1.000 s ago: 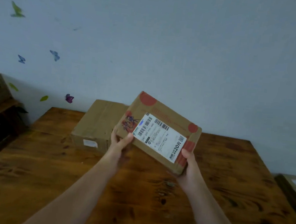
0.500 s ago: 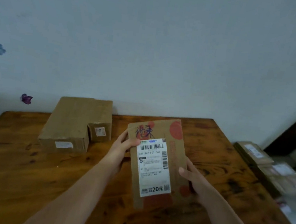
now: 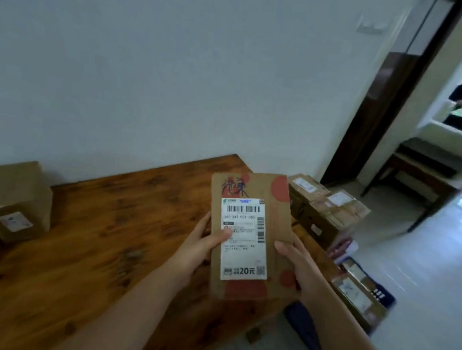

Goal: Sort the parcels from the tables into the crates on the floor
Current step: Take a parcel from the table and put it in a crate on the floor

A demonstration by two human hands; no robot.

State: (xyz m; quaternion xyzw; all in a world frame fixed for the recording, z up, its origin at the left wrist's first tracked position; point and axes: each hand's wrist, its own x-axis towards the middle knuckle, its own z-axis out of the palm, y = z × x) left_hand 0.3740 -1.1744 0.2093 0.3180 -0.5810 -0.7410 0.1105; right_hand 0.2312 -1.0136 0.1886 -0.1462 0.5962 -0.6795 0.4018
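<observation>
The table (image 3: 91,232) is spread across the lower left of the frame, with the wall (image 3: 177,71) behind it. At the far left edge, boxes (image 3: 13,199) are set on the table, a smaller one before a larger one. The held parcel (image 3: 247,232) is kept at the centre of the frame, above the table's right end. It is gripped on its left edge by the left hand (image 3: 200,245) and on its right edge by the right hand (image 3: 297,263). Right of the table, stacked parcels (image 3: 330,212) are piled on the floor (image 3: 426,278). Below them, at the lower right, a crate (image 3: 383,296) is placed on the floor, with a flat parcel (image 3: 353,294) in it. A doorway (image 3: 453,139) is seen at the upper right, a bench (image 3: 422,170) beyond it.
</observation>
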